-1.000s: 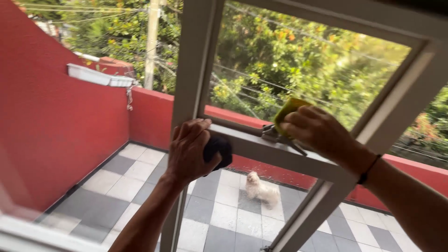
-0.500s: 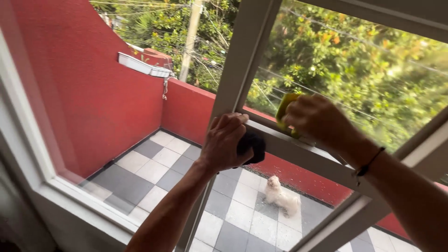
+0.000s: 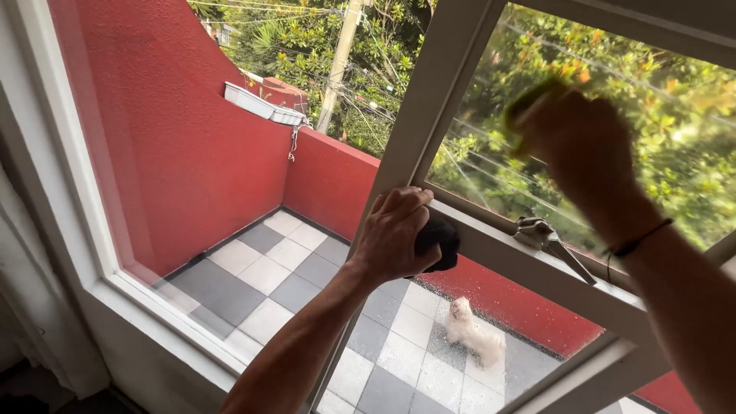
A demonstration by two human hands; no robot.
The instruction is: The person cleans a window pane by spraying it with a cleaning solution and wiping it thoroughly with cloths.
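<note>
1. Head view, looking down through an open window onto a tiled yard; the left hand (image 3: 391, 234) is curled tight around a dark round knob (image 3: 437, 241) at the corner of the white window frame (image 3: 429, 123), fingers closed over it and thumb underneath.
2. The right hand (image 3: 583, 153) is raised against the glass pane (image 3: 652, 130), blurred; its fingers are closed on a yellow-green sponge (image 3: 529, 103), which sticks out at the upper left of the hand and lies against the pane.
3. A black band (image 3: 638, 241) circles the right wrist.
4. A grey metal window latch (image 3: 546, 236) sits on the lower bar of the frame, below the right hand and just right of the knob.
5. Containers: a long white planter box (image 3: 264, 103) rests on top of the red wall (image 3: 176, 153); what is in it cannot be told.
6. Below, a small white dog (image 3: 475, 333) stands on the grey and white checked tiles (image 3: 276, 272).
</note>
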